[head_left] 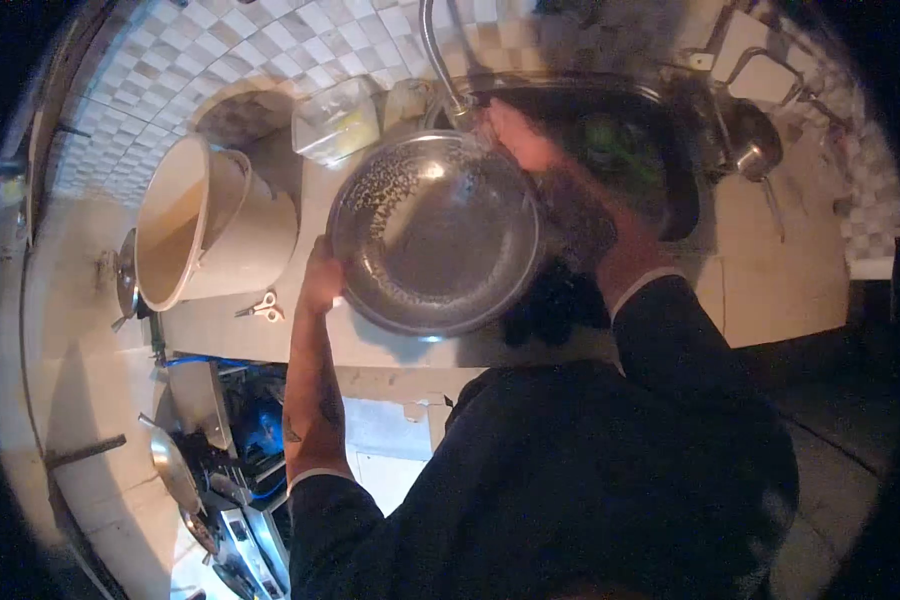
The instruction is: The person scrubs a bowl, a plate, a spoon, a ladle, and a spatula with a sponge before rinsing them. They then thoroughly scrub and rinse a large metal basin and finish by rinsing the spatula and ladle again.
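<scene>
A wide, round metal bowl (440, 235) is held up over the counter, its inside facing me and speckled with pale droplets or suds. My left hand (322, 278) grips its left rim, fingers partly hidden behind it. Beyond the upper right of the rim, my right hand (518, 135) reaches to the base of the faucet (457, 103). That hand is blurred, and its fingers cannot be made out clearly. Right of the faucet lies the dark sink (682, 205), with something green (610, 140) inside.
A large pale bucket (260, 230) lies tipped on the left, near white-handled scissors (262, 308). Behind the bowl stands a clear plastic container (335, 122). A ladle (752, 158) is at the sink's right. Pans (175, 465) are at lower left.
</scene>
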Action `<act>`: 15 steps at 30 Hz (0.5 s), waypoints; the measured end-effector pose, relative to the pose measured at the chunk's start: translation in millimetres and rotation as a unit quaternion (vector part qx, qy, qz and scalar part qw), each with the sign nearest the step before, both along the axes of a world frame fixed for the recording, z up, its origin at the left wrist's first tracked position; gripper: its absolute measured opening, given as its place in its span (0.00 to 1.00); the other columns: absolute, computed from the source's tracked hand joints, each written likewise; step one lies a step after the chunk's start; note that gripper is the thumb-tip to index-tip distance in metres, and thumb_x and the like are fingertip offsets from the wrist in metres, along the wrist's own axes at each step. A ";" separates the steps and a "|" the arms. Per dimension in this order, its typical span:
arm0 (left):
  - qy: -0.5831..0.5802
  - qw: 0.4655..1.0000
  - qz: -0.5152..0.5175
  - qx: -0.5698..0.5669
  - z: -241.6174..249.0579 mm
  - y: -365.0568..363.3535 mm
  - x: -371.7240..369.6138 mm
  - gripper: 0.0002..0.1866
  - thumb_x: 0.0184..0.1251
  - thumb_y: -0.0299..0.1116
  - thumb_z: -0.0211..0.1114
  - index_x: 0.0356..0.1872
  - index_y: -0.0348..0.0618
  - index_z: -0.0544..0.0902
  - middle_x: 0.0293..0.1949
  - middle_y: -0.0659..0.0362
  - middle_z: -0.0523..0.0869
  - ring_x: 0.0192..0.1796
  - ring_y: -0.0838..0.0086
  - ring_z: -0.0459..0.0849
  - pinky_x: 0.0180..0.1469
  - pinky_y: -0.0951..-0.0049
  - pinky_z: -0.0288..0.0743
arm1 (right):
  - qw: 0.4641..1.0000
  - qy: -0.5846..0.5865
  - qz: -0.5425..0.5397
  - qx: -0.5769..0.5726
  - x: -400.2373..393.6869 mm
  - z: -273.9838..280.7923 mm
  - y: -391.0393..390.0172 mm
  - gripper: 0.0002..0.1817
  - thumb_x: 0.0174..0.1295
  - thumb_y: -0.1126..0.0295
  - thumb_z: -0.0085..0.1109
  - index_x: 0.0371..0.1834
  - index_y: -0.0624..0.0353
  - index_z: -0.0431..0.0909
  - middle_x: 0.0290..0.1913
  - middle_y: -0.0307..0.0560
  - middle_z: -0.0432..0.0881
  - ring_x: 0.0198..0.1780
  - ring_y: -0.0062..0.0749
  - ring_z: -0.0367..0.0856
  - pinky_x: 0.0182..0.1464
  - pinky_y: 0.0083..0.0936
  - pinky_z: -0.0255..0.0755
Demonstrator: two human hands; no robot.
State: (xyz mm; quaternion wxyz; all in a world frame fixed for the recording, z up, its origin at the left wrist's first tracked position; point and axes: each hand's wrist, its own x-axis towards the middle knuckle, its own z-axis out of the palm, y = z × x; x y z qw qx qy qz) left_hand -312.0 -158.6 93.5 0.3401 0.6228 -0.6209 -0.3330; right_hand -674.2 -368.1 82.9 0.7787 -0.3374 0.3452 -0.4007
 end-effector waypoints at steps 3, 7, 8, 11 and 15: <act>0.079 0.991 0.052 0.099 47.2 -33.0 -44.0 0.16 0.57 0.27 0.58 0.47 0.35 0.71 0.39 0.53 0.79 0.42 0.67 0.78 0.44 0.67 0.73 | 0.965 0.058 0.245 -0.074 -47.1 20.4 3.1 0.33 0.71 0.42 0.37 0.61 0.60 0.72 0.56 0.50 0.79 0.54 0.34 0.77 0.56 0.32 0.70; -0.025 0.996 -0.064 -0.055 24.7 -81.4 -58.5 0.19 0.64 0.31 0.55 0.54 0.33 0.69 0.45 0.48 0.82 0.44 0.59 0.82 0.47 0.63 0.76 | 0.669 0.385 0.108 -0.626 -146.8 -42.2 20.7 0.24 0.66 0.58 0.56 0.63 0.56 0.71 0.58 0.50 0.77 0.57 0.33 0.76 0.57 0.34 0.71; -0.009 0.999 -0.033 -0.009 24.9 -94.9 -69.8 0.20 0.66 0.33 0.55 0.55 0.32 0.70 0.48 0.45 0.82 0.48 0.55 0.82 0.50 0.61 0.75 | 0.671 0.435 0.121 -0.588 -156.4 -34.0 40.3 0.24 0.64 0.61 0.57 0.63 0.55 0.70 0.58 0.50 0.77 0.58 0.33 0.76 0.57 0.34 0.71; -0.019 0.999 0.006 0.025 10.0 -137.5 -94.3 0.21 0.68 0.38 0.55 0.56 0.33 0.72 0.52 0.41 0.81 0.55 0.50 0.80 0.54 0.60 0.73 | 0.675 0.538 0.158 -0.480 -175.3 6.3 98.1 0.25 0.61 0.66 0.60 0.63 0.54 0.70 0.58 0.50 0.77 0.58 0.36 0.76 0.57 0.36 0.71; -0.014 0.993 0.113 0.025 -49.3 -181.3 -139.8 0.21 0.69 0.41 0.56 0.54 0.34 0.74 0.51 0.42 0.81 0.55 0.54 0.80 0.55 0.61 0.73 | 0.941 0.273 -0.095 -0.174 -147.4 49.6 136.0 0.24 0.62 0.67 0.54 0.62 0.60 0.69 0.57 0.56 0.76 0.57 0.48 0.74 0.61 0.42 0.66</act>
